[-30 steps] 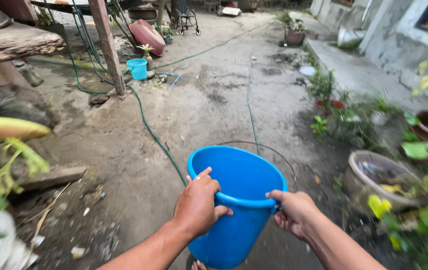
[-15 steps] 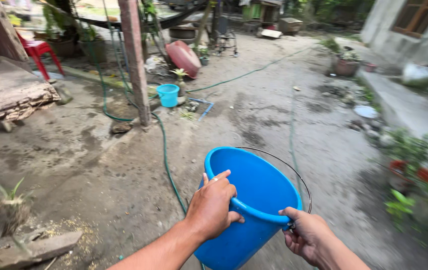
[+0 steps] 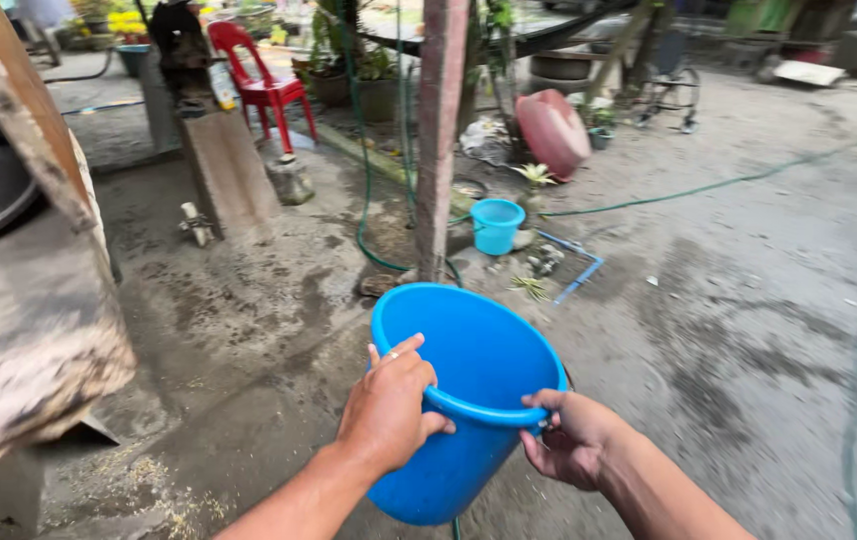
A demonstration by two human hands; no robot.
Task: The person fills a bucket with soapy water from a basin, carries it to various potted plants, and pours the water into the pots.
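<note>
I carry a large blue plastic bucket [image 3: 469, 360] in front of me, tilted away so its empty inside shows. My left hand [image 3: 389, 405] grips the near rim from the left, fingers over the edge. My right hand [image 3: 569, 440] holds the rim on the right, where the wire handle joins. The bucket hangs above sandy ground.
A wooden post [image 3: 441, 130] stands just ahead, a small light-blue bucket [image 3: 497, 225] at its foot. A green hose [image 3: 709, 185] runs across the ground. A weathered wooden platform [image 3: 19, 330] fills the left. Farther back are a red plastic chair [image 3: 254, 80], a red basin [image 3: 554, 130] and potted plants.
The view has swung left and moved forward: the post and small bucket are nearer, the red chair has come into sight. Both hands keep their grip on the bucket.
</note>
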